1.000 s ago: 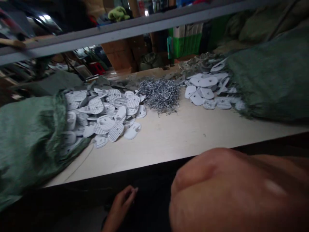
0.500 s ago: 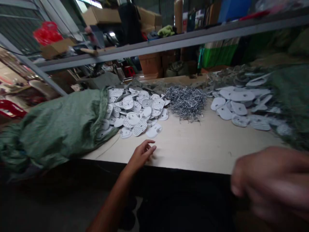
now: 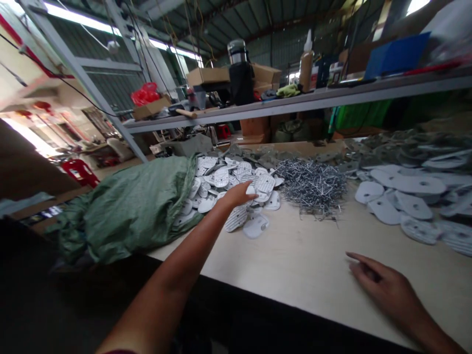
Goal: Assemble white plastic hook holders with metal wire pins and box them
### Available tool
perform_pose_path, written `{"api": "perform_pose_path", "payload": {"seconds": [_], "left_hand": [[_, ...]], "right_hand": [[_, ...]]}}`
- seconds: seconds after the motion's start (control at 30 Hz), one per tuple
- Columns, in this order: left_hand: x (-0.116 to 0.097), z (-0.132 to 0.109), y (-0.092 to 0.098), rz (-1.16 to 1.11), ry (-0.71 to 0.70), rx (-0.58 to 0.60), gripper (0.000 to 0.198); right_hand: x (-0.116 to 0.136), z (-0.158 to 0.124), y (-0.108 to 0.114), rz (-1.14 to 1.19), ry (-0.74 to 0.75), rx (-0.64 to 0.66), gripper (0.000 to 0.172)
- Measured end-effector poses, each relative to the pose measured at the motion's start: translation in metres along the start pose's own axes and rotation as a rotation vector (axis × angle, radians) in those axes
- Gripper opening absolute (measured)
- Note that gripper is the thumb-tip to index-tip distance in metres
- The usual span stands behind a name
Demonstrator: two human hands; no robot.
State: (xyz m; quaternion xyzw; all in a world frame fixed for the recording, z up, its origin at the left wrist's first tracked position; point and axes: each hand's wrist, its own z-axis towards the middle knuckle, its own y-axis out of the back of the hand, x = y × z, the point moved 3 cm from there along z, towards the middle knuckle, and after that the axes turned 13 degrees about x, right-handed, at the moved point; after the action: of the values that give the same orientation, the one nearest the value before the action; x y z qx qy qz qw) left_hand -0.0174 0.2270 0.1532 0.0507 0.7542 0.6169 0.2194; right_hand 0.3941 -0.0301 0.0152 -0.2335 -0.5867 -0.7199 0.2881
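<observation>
Two bare hands work at a pale laminate workbench (image 3: 306, 275). The left hand (image 3: 239, 194), at the end of an arm angled in from the lower left, reaches out with fingers straight and close together over the front of a heap of white ribbed plastic plates (image 3: 228, 177). It holds nothing visible; whether the fingertips touch the plates cannot be told. Two loose plates (image 3: 255, 226) lie just below it, at the heap's front margin. The right hand (image 3: 383, 280) sits low over the tabletop near the bench's front edge (image 3: 295, 308), its fingers slightly spread and empty. A wide stretch of tabletop separates the two hands. Beyond them, a tangled heap of metal wire staples (image 3: 311, 188) lies just beside the first heap, with a second heap of white plates (image 3: 405, 196) to its right. The mouth of a green woven sack (image 3: 129, 209) abuts the first heap's left side. A grey metal shelf (image 3: 295, 104) runs above the bench's far edge.
</observation>
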Motion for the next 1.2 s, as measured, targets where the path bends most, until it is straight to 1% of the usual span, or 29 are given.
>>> {"api": "perform_pose_path", "payload": {"seconds": [0.07, 0.13, 0.2, 0.27, 0.33, 0.37, 0.43, 0.53, 0.63, 0.7, 0.77, 0.83, 0.9, 0.97, 1.03, 1.1, 1.2], "left_hand": [[-0.011, 0.027, 0.004, 0.070, -0.046, 0.070, 0.078], [-0.026, 0.053, 0.004, 0.134, -0.090, 0.124, 0.083], [-0.042, 0.076, -0.001, 0.188, -0.137, 0.156, 0.086], [-0.054, 0.094, -0.009, 0.231, -0.192, 0.173, 0.087], [-0.059, 0.105, -0.019, 0.267, -0.235, 0.188, 0.085], [-0.058, 0.107, -0.024, 0.283, -0.246, 0.195, 0.082], [-0.048, 0.106, -0.033, 0.310, -0.253, 0.200, 0.071], [-0.027, 0.091, -0.038, 0.337, -0.274, 0.185, 0.056], [-0.007, 0.068, -0.039, 0.352, -0.285, 0.179, 0.053], [0.003, 0.055, -0.037, 0.359, -0.279, 0.181, 0.053], [0.009, 0.045, -0.035, 0.365, -0.265, 0.194, 0.052], [0.010, 0.044, -0.031, 0.370, -0.243, 0.216, 0.046], [0.005, 0.050, -0.025, 0.375, -0.210, 0.231, 0.041], [-0.008, 0.065, -0.017, 0.378, -0.188, 0.222, 0.048], [-0.025, 0.085, -0.008, 0.377, -0.195, 0.189, 0.058], [-0.041, 0.108, -0.003, 0.376, -0.210, 0.152, 0.059], [-0.055, 0.140, -0.007, 0.380, -0.193, 0.147, 0.060]], "right_hand": [[-0.006, 0.004, -0.009, 0.044, -0.044, -0.002, 0.045], [-0.010, 0.006, -0.013, 0.072, -0.064, -0.007, 0.043], [-0.014, 0.006, -0.014, 0.079, -0.069, -0.004, 0.042], [-0.018, 0.005, -0.014, 0.081, -0.073, 0.014, 0.040], [-0.021, 0.004, -0.013, 0.082, -0.082, 0.021, 0.039], [-0.023, 0.004, -0.013, 0.083, -0.085, 0.022, 0.039], [-0.026, 0.003, -0.013, 0.087, -0.090, 0.021, 0.039], [-0.026, 0.003, -0.015, 0.099, -0.102, 0.013, 0.039], [-0.023, 0.003, -0.015, 0.110, -0.111, -0.012, 0.038], [-0.021, 0.003, -0.015, 0.116, -0.112, -0.020, 0.037], [-0.021, 0.002, -0.015, 0.129, -0.110, -0.021, 0.036], [-0.022, 0.002, -0.015, 0.141, -0.112, -0.029, 0.034], [-0.022, 0.002, -0.016, 0.137, -0.116, -0.028, 0.034], [-0.022, 0.003, -0.016, 0.128, -0.123, -0.025, 0.035], [-0.022, 0.004, -0.016, 0.125, -0.129, -0.026, 0.035], [-0.022, 0.004, -0.016, 0.119, -0.129, -0.032, 0.034], [-0.021, 0.004, -0.016, 0.120, -0.100, -0.024, 0.032]]}}
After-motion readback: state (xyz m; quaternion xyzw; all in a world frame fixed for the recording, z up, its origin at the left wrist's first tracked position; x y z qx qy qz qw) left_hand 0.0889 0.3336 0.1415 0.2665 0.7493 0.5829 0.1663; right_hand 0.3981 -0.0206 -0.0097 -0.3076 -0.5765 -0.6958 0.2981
